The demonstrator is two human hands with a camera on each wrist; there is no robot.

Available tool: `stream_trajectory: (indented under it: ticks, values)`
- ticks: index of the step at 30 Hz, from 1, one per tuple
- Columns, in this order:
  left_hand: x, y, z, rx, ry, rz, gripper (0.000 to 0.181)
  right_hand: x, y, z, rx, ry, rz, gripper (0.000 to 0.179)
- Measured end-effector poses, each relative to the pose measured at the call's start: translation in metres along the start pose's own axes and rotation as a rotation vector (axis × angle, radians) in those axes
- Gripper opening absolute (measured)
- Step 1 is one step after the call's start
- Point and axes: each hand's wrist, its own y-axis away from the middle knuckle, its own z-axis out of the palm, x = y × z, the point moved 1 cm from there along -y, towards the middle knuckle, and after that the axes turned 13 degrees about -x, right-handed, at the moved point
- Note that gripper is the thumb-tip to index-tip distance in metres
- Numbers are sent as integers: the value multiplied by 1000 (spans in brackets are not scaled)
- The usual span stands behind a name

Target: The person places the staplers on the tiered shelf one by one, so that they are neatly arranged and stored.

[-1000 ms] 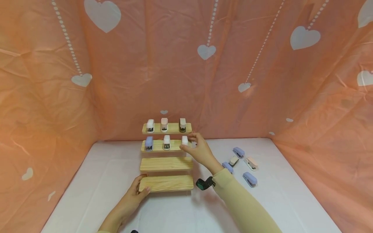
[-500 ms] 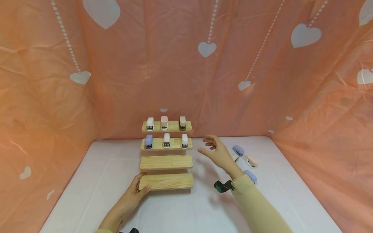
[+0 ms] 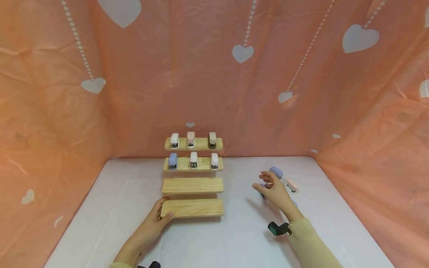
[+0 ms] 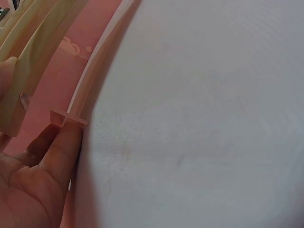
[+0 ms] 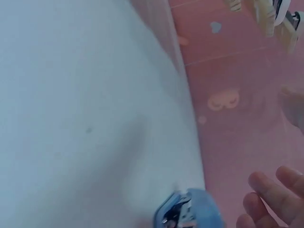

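My left hand (image 3: 152, 222) grips the left end of the lowest wooden shelf (image 3: 194, 207) of a four-tier rack, thumb on the front face. In the left wrist view, its fingers touch a small pinkish support piece (image 4: 66, 118) beneath. My right hand (image 3: 275, 192) hovers over a loose group of mini staplers, fingers parted and holding nothing. It partly hides that group; a purple stapler (image 3: 276, 172) and a pink stapler (image 3: 291, 186) show past it. Below the fingers in the right wrist view is a bluish stapler (image 5: 204, 211).
The top shelf (image 3: 202, 143) bears a white, a pink and a beige stapler. On the second shelf (image 3: 203, 163) stand a purple stapler (image 3: 172, 161) and two white ones. Bare wood shows on the third shelf (image 3: 192, 185). An orange curtain (image 3: 207, 82) encloses the white table (image 3: 134, 178).
My right hand has let go of the white stapler at the second shelf's right end and moved right, to above the loose staplers. My left hand keeps its grip on the shelf.
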Motion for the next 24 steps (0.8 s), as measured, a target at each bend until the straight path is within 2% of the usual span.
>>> stream_trajectory:
  ticks: [7,16,24]
  values:
    - [0,-2,1,-7,41,-4,73,11,4,0,-8,8,17,74]
    - [1,0,1,-4,-16,17,72,17,5,5,3,82,43,74]
    - [1,-2,1,-1,9,18,72,20,7,10,-31,112,86,75]
